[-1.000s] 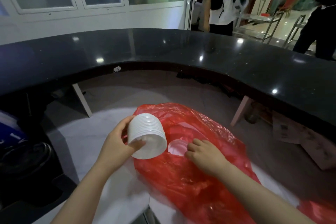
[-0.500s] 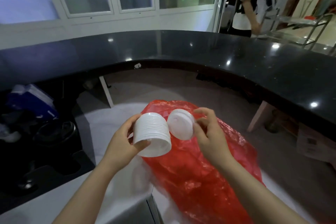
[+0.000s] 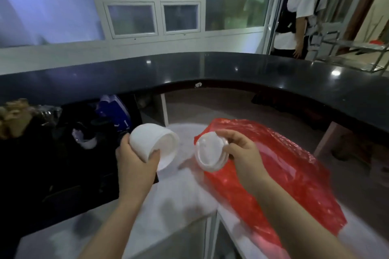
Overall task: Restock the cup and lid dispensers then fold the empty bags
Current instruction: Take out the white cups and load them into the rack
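My left hand [image 3: 134,166] grips a stack of white lids [image 3: 153,145], held sideways above the white counter [image 3: 172,206]. My right hand [image 3: 242,151] holds a few more white lids [image 3: 208,153] by their rim, a short gap to the right of the stack. A red plastic bag [image 3: 280,170] lies crumpled on the counter under and behind my right hand. What is left inside the bag is hidden.
A curved black raised countertop [image 3: 273,73] wraps around the back and right. Dark shelving with a blue-and-white package [image 3: 113,111] and other clutter sits at the left. A person in a white shirt [image 3: 299,17] stands beyond the counter at the upper right.
My right hand lifted lids out of the red bag and now holds them apart from the stack. The view has swung left, and the stack has tilted.
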A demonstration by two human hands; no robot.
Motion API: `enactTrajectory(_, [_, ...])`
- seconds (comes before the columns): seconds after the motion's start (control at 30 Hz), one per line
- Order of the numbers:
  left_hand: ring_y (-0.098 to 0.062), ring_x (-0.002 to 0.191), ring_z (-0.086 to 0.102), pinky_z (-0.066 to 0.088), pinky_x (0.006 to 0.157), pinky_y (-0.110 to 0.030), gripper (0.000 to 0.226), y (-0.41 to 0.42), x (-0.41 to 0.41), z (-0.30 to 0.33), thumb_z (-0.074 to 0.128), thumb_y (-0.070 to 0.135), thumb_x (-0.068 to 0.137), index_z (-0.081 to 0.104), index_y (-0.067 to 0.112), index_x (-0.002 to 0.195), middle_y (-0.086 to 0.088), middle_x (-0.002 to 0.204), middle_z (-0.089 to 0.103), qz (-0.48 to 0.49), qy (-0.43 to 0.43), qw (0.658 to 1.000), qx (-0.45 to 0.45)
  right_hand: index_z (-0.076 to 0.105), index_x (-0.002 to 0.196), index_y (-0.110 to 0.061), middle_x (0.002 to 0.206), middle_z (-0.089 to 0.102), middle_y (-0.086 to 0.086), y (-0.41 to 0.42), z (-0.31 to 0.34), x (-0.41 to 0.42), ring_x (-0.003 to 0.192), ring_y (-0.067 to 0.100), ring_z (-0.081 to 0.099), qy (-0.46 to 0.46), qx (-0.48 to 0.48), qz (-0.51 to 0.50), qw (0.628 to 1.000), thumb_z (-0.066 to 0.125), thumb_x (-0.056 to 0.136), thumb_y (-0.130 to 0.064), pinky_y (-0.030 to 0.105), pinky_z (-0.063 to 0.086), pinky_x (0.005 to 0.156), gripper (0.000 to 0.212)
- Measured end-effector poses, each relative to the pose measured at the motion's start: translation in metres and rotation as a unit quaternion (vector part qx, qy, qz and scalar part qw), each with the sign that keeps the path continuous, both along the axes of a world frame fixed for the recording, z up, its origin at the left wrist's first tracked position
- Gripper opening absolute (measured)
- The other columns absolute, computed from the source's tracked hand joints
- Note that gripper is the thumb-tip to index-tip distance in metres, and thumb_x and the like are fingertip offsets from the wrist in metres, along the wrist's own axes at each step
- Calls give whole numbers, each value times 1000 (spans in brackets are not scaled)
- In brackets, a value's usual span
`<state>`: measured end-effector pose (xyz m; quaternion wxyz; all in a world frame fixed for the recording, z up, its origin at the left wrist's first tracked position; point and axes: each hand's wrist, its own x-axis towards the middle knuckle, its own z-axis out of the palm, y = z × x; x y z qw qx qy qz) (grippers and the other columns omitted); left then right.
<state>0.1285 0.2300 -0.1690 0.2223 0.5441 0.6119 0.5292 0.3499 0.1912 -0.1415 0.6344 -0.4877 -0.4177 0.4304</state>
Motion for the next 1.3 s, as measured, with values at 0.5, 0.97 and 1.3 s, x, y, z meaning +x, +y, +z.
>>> enactTrajectory(0.5, [-11,122,31,36,96,-32,107,-59,-99,10,86,40,59,16,37,139,3,140,28,-74,96,988,97,60,97,-11,95,52,15,-38,12,-173,84,27,61,104,-46,55,992,57,82,13,37,58,75,29])
enactTrajectory(0.97, [-7,121,32,31,91,-14,98,-113,-114,29,78,47,61,18,39,138,2,137,29,-13,143,977,156,57,107,-16,96,68,0,-59,21,-187,96,23,65,116,25,193,974,62,82,6,37,57,76,34])
enactTrajectory(1.3, [-21,126,40,39,104,-37,67,-204,-140,37,63,37,78,36,22,137,-4,135,39,24,264,946,189,53,107,-12,90,69,-1,-109,15,-211,90,19,62,159,-7,294,943,48,87,16,32,54,72,35])
